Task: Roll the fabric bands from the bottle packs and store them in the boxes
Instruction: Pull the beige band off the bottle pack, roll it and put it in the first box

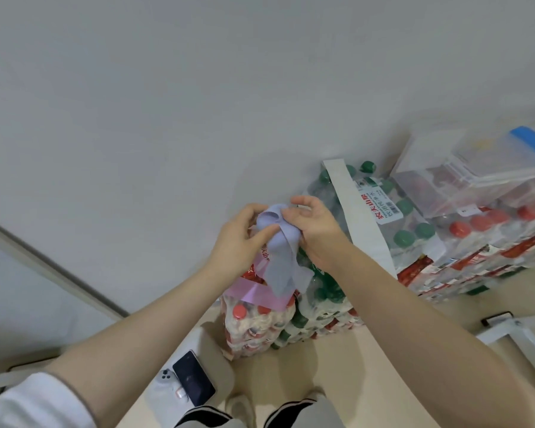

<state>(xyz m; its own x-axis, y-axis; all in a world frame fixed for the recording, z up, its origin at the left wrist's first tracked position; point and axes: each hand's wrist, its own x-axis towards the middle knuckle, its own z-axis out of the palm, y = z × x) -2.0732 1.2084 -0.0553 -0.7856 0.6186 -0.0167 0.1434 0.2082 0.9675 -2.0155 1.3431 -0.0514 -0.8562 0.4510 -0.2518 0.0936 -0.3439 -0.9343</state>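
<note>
1. A phone (pixel 193 378) lies on the floor, lower left; open floor beside it.
2. The left hand (pixel 238 239) curls round the lilac band (pixel 278 242), pinching the rolled end; roll tight, edges aligned.
3. The right hand (pixel 315 230) pinches the band's other side above the bottle packs (pixel 260 322); its tail hangs free.
4. The clear boxes (pixel 491 168) sit far right atop packs, reachable.

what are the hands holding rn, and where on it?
Both hold the lavender fabric band. Left hand and right hand grip its partly rolled upper end from either side; the loose tail hangs down over the bottle packs.
</note>
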